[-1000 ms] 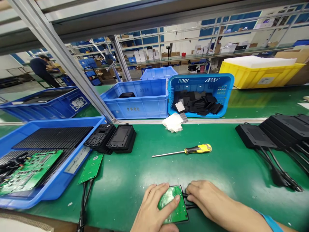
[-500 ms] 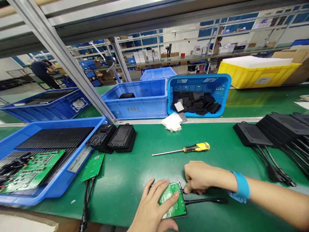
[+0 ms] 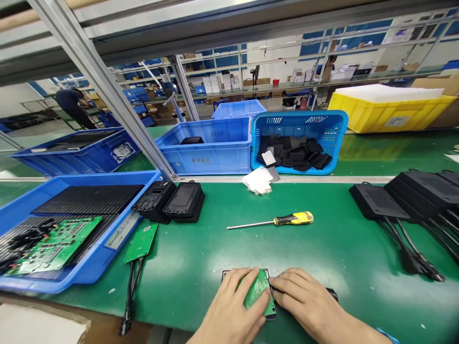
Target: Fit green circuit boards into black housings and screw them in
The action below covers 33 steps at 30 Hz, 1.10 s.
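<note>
A green circuit board (image 3: 258,291) sits in a black case (image 3: 271,314) near the front edge of the bench. My left hand (image 3: 238,306) lies over the board with its fingers spread, pressing on it and the case's left side. My right hand (image 3: 301,298) is at the case's right edge, its fingers together over the black cable there; the cable is mostly hidden, and its dark end (image 3: 333,294) shows beyond the knuckles. A screwdriver (image 3: 294,219) with a yellow and black handle lies behind both hands.
At left, a blue tray (image 3: 86,282) holds boards and black parts; beside it are another board with cables (image 3: 141,243) and stacked black cases (image 3: 184,200). White sheets (image 3: 258,180) lie before a blue basket (image 3: 340,143). Cabled black units (image 3: 380,200) stand right.
My right hand has turned and moved down, from a curled grip at the case's upper right corner to lying along the right edge over the cable. My left hand stays on the board.
</note>
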Motion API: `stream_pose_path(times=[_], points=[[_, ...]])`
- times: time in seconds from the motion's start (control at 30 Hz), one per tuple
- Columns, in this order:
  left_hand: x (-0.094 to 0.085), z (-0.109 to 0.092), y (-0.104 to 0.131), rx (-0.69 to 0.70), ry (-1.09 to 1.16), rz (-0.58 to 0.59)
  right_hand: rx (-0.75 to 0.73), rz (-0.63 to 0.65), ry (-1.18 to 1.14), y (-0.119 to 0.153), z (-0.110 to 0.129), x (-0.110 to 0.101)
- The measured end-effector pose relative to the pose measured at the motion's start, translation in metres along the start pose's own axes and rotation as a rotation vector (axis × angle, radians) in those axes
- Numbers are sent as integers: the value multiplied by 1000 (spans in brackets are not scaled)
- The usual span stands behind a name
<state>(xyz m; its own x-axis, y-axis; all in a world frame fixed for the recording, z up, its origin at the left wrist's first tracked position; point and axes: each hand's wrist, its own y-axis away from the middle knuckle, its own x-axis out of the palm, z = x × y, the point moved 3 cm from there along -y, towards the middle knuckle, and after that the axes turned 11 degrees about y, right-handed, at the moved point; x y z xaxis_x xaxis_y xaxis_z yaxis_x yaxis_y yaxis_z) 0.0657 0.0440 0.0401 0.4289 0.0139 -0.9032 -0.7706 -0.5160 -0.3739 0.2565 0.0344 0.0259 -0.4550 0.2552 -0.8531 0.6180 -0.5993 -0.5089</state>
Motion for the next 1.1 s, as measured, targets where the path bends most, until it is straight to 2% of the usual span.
stream_pose_path(times=[0.17,0.27,0.4,0.5,0.83,1.0,1.1], points=[[0,7,-2,73,32,-22,-42,-70,53,-7,-3,-2],[0,12,-2,79,75,-29,-40,-125,101,-9,-1,-4],[1,15,0,73,138,26,9,-168,210,-10,6,-5],[4,18,4,47,107,31,26,-182,242,-12,9,-4],[-2,15,-4,12,159,29,78,-149,128,-7,4,-1],[-1,15,-3,-44,209,-40,113,-107,-16,-11,-1,-4],[-1,19,-1,-54,294,-52,91,-22,23,-16,1,-9]])
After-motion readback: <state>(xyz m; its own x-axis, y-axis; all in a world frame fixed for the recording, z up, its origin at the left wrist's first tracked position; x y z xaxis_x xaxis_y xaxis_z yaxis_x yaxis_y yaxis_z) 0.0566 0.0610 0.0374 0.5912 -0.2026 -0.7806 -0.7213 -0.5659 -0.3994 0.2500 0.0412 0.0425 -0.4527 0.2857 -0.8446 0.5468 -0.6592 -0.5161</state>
